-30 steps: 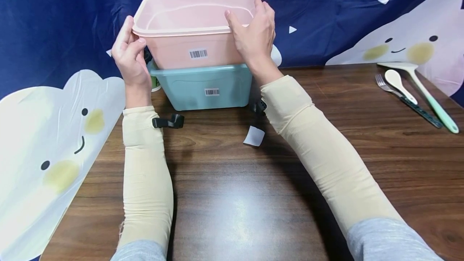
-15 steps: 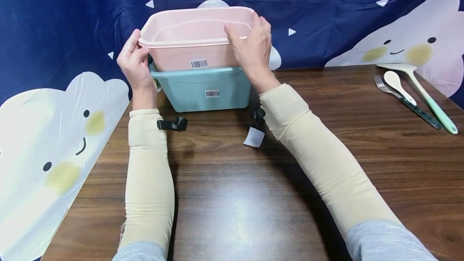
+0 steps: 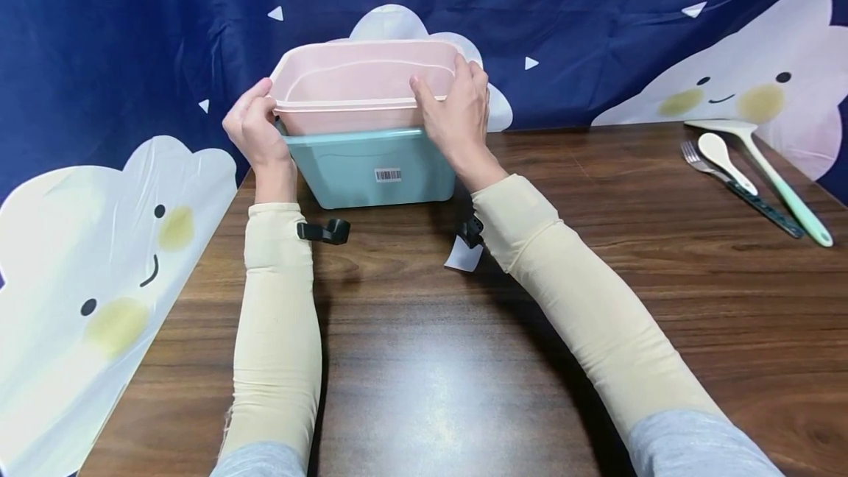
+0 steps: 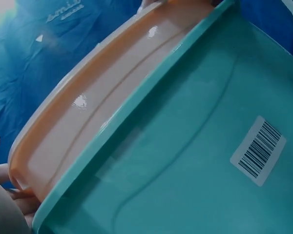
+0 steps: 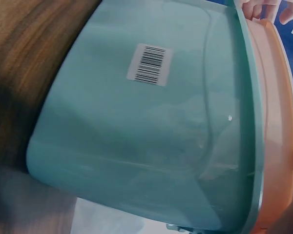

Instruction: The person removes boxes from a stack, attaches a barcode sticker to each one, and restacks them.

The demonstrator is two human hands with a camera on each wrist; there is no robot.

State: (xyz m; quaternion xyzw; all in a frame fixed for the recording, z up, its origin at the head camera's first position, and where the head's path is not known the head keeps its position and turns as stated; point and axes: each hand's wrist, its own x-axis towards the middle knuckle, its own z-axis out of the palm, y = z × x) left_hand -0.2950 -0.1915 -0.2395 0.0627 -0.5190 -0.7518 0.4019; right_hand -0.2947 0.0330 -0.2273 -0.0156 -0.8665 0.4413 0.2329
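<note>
A pink plastic storage bin [image 3: 358, 120] sits partway down inside a teal storage bin [image 3: 344, 175], its upper wall and rim standing above the teal rim. My left hand [image 3: 258, 127] grips the pink bin's left end at the rim. At the right end, my right hand [image 3: 457, 116] holds the same rim, thumb over the front edge and fingers behind. The teal bin stands on the table with a barcode label [image 3: 388, 175] on its front, which also shows in both wrist views. The pink bin's lower part is hidden inside the teal one.
On the wooden table [image 3: 397, 330], a small white paper square [image 3: 464, 255] lies before the teal bin, partly under the right wrist. At the right lie a fork [image 3: 742, 190], a white spoon [image 3: 726, 162] and a long-handled green-and-white utensil [image 3: 788, 181]. A blue cloud-print cloth [image 3: 563, 28] hangs behind.
Both hands have lowered the pink bin deeper into the teal one, and its barcode label is now hidden. The left hand has shifted right and down; the teal bin has stayed about in place.
</note>
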